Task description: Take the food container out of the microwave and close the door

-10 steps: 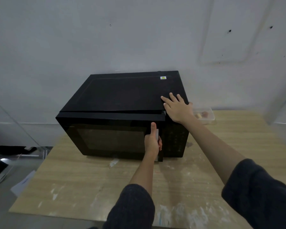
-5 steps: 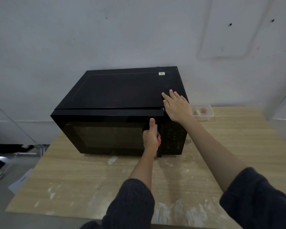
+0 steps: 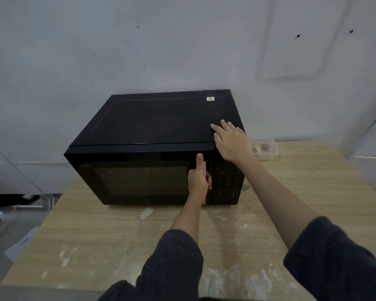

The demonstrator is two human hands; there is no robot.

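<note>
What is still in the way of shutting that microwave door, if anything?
Nothing visible. The door already looks flush with the microwave body. The left hand is wrapped around the door handle, the right hand lies flat on the top corner. The food container sits on the table to the microwave's right.

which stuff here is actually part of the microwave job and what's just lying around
Part of the job:
- black box-shaped microwave, door shut
- its silver door handle, gripped by the left hand
- right hand, flat on the microwave's top
- clear plastic food container, on the table right of the microwave

Lying about:
- white papers on the floor
- light wooden table, only the support
</note>
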